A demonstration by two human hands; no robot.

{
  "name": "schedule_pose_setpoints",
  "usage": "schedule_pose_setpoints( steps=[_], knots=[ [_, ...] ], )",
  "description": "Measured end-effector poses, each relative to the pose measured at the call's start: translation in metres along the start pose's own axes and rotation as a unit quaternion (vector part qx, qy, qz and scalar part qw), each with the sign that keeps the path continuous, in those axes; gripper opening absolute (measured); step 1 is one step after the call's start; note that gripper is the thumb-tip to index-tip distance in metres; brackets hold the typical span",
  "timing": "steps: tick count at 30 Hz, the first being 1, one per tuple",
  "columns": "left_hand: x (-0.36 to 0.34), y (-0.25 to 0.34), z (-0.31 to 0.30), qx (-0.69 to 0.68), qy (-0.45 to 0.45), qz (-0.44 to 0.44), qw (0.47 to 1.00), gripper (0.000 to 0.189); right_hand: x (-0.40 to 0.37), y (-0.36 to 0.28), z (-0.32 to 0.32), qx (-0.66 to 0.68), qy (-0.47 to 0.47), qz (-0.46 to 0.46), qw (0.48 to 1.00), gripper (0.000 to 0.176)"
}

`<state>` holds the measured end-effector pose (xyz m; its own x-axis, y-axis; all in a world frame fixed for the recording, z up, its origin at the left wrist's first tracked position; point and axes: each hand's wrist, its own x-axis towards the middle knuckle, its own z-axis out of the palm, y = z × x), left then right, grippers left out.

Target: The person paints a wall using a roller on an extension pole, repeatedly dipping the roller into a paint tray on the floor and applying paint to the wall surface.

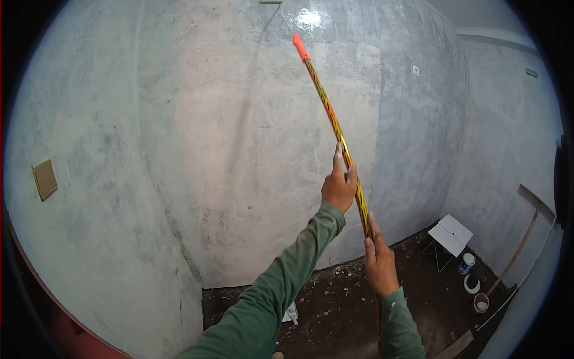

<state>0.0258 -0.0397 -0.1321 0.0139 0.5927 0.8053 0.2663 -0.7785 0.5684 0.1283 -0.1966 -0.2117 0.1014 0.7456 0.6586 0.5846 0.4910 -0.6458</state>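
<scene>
A long yellow-and-black patterned pole (pixel 330 110) runs from the bottom of the view up to an orange handle (pixel 301 48). Above the handle a thin wire frame leads to a paint roller (pixel 271 2) at the top edge, against the grey wall (pixel 209 119). My left hand (pixel 340 182) is closed around the middle of the pole, its index finger stretched along it. Lower down, my right hand (pixel 381 260) also grips the pole, fingers pointing up along it. The pole's lower end is partly hidden behind the right arm.
At the right stand a small folding table (pixel 451 234), a white paint bucket (pixel 467 263), another container (pixel 472 284) and a small pot (pixel 481 303). A long-handled tool (pixel 521 245) leans on the right wall. Debris lies on the dark floor (pixel 335 311).
</scene>
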Motion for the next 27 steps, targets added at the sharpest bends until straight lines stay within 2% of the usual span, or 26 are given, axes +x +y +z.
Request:
schedule_pose_setpoints(
  steps=[3,6,7,9,10,14,16,18,20,27],
  knots=[
    [-0.043,-0.007,0.001,-0.027,-0.018,-0.052,0.998,0.059,-0.035,0.008,0.006,0.011,0.000,0.013,1.000,0.052],
    [-0.082,-0.024,0.007,-0.033,-0.018,-0.035,0.999,0.064,-0.065,0.008,0.006,0.011,-0.061,0.123,0.990,0.054],
    [-0.095,-0.026,0.007,-0.036,-0.024,-0.048,0.998,0.065,-0.074,0.013,0.009,0.012,-0.061,0.124,0.990,0.054],
    [-0.118,-0.030,0.006,-0.039,-0.030,-0.062,0.997,0.065,-0.098,0.028,0.019,0.003,-0.017,0.066,0.998,0.052],
    [-0.128,-0.030,0.005,-0.032,-0.031,-0.068,0.997,0.065,-0.107,0.029,0.019,0.012,-0.029,0.089,0.996,0.052],
    [-0.162,-0.023,0.000,-0.009,-0.053,-0.105,0.993,0.065,-0.135,0.031,0.018,0.006,-0.024,0.086,0.996,0.055],
    [-0.178,-0.027,0.004,-0.026,-0.045,-0.100,0.994,0.063,-0.148,0.036,0.017,0.020,-0.057,0.148,0.987,0.054],
    [-0.191,-0.028,0.004,-0.042,-0.039,-0.098,0.994,0.062,-0.160,0.037,0.019,0.029,-0.047,0.149,0.987,0.053],
    [-0.199,-0.027,0.000,-0.104,-0.060,-0.138,0.983,0.067,-0.170,0.039,0.019,0.035,-0.035,0.149,0.988,0.053],
    [-0.217,-0.007,0.003,-0.186,-0.067,-0.156,0.968,0.081,-0.187,0.036,0.012,0.056,-0.021,0.174,0.983,0.050]
  ],
)
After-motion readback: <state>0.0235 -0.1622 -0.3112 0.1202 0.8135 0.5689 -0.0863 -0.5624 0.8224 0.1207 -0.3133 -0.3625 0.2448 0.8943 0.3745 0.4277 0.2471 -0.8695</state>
